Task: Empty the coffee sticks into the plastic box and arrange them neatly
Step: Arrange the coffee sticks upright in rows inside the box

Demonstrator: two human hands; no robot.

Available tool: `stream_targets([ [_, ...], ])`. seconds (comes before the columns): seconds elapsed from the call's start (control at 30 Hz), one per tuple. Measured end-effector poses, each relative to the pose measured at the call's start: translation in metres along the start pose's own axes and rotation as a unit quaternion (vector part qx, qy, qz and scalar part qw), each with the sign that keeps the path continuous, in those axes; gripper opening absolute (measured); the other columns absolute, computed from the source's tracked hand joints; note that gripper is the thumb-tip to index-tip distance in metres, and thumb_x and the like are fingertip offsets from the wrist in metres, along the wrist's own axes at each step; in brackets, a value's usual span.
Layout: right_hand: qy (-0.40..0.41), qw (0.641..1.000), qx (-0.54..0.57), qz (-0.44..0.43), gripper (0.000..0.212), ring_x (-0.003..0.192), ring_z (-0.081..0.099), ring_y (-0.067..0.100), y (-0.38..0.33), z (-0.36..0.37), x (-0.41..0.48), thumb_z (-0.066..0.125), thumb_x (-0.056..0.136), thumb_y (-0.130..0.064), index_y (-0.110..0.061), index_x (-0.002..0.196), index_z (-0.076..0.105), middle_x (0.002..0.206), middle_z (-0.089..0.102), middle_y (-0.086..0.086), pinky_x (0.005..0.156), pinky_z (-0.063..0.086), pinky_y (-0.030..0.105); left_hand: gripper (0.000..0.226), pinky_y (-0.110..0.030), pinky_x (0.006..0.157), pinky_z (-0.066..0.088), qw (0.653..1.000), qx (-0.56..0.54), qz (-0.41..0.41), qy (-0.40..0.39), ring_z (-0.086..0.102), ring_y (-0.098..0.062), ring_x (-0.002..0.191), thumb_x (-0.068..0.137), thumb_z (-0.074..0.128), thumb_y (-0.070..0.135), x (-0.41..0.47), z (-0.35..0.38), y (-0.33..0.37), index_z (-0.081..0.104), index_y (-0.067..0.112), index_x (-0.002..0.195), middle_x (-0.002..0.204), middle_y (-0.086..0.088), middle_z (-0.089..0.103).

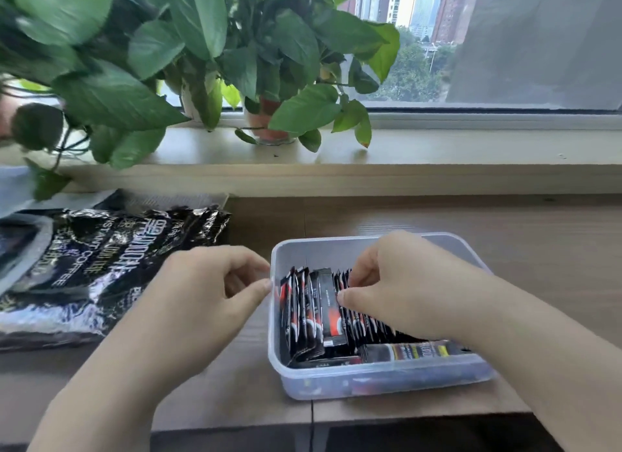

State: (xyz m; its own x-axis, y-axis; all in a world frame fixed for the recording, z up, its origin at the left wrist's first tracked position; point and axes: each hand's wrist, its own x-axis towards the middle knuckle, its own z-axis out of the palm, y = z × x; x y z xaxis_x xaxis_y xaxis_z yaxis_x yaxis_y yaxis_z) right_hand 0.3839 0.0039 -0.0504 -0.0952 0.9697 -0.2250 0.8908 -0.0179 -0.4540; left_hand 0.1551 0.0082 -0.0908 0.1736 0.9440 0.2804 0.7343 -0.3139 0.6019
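Reaching into the plastic box [380, 379], the right hand [414, 283] pinches coffee sticks [313, 313] standing on edge mid-row, their long axes running from the box's near wall toward its far wall. The curled left hand [208, 290] touches the box's left wall; whether it grips is unclear.

The head view faces forward and down, close over the left hand [202, 297] and right hand [407, 283]; a window [420, 48] lies beyond them, seemingly blurred.

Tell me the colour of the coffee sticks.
Coffee sticks are black with red and white markings; head view.
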Motion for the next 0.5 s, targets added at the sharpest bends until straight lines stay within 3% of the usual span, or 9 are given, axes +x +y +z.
stream_targets([
  [0.17,-0.019,0.998,-0.052,0.024,0.041,0.057,0.045,0.022,-0.007,0.008,0.015,0.070,0.086,-0.041,-0.001,0.092,0.073,0.063,0.051,0.009,0.055,0.040,0.027,0.013,-0.005,0.060,0.043,0.999,-0.043,0.016,-0.001,0.062,0.005,0.068,0.084,0.079,0.022,-0.003,0.001,-0.004,0.078,0.034,0.088,0.076,0.030,0.068],
  [0.27,-0.023,0.998,-0.052,0.033,0.037,0.060,0.046,0.021,-0.011,0.012,0.016,0.071,0.085,-0.040,-0.004,0.093,0.075,0.066,0.055,0.012,0.057,0.042,0.027,0.025,-0.009,0.065,0.046,0.995,-0.086,0.053,-0.014,0.066,-0.004,0.078,0.081,0.082,0.016,-0.006,0.000,-0.009,0.078,0.039,0.091,0.086,0.023,0.070],
  [0.33,-0.021,0.998,-0.038,0.035,0.030,0.063,0.052,0.021,-0.014,0.012,0.015,0.072,0.083,-0.038,-0.010,0.092,0.077,0.078,0.069,0.018,0.060,0.048,0.027,0.019,-0.008,0.064,0.046,0.991,-0.104,0.077,-0.019,0.067,-0.007,0.079,0.081,0.080,0.023,-0.008,-0.002,-0.013,0.080,0.039,0.090,0.090,0.019,0.069],
  [0.43,-0.014,0.999,-0.019,0.044,0.022,0.074,0.068,0.020,-0.018,0.013,0.013,0.075,0.082,-0.038,-0.018,0.090,0.080,0.085,0.077,0.008,0.068,0.055,0.028,0.013,-0.004,0.060,0.046,0.987,-0.100,0.116,-0.038,0.066,-0.004,0.090,0.086,0.070,0.038,-0.010,-0.003,-0.016,0.082,0.038,0.092,0.103,0.020,0.065],
  [0.5,-0.011,0.999,-0.013,0.049,0.026,0.067,0.062,0.020,-0.020,0.015,0.013,0.075,0.082,-0.039,-0.016,0.091,0.080,0.077,0.073,0.005,0.061,0.050,0.025,0.018,-0.007,0.075,0.049,0.986,-0.090,0.132,-0.050,0.063,-0.001,0.106,0.090,0.069,0.049,-0.010,-0.001,-0.018,0.081,0.037,0.095,0.117,0.023,0.061],
])
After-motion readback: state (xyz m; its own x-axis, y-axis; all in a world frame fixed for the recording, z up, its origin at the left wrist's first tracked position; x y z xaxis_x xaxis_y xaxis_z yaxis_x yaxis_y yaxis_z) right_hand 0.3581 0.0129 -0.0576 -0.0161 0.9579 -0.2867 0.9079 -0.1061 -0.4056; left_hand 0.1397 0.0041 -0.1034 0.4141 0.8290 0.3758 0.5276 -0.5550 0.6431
